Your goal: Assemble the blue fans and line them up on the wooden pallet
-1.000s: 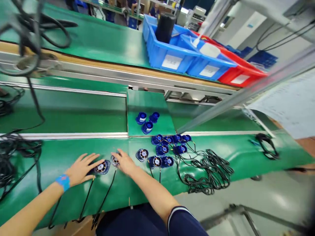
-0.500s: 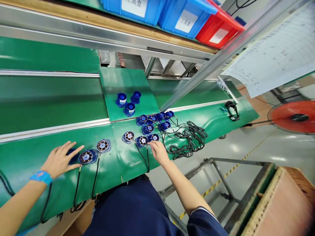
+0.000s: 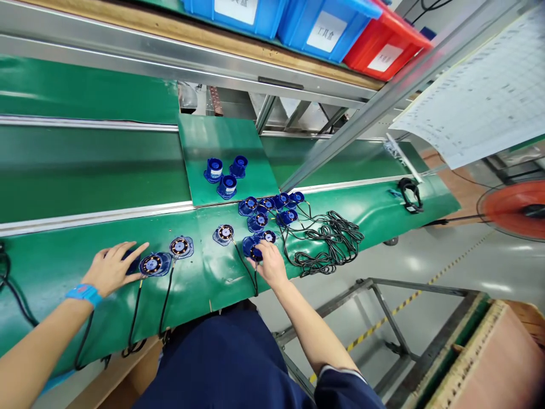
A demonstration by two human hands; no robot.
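Note:
My left hand [image 3: 114, 264] has its fingers spread over a dark blue round housing [image 3: 134, 257], mostly hidden beneath them. Close by on its right sit two blue housings with open faces showing black rings and copper-coloured spots, the nearer housing [image 3: 154, 264] and the farther housing [image 3: 181, 247]; black cables hang from them over the front edge. The fingers of my right hand [image 3: 272, 264] are closed on a blue cabled housing [image 3: 251, 247], covering much of its face. Just behind that hand is another blue housing [image 3: 268, 236], and a separate housing [image 3: 223, 233] stands to the left.
Several blue housings [image 3: 258, 220] cluster behind my right hand, beside coiled black cables [image 3: 332, 244]. Three upright blue housings [image 3: 227, 186] stand on a green board [image 3: 221, 136]. A metal post [image 3: 340, 136] slants across the bench. Blue bins [image 3: 327, 28] and a red bin [image 3: 385, 48] sit above.
My right hand has moved slightly left and forward over the housing, now covering much of its face. My left hand stays around its housing, its fingers slightly less spread. The view has shifted a little.

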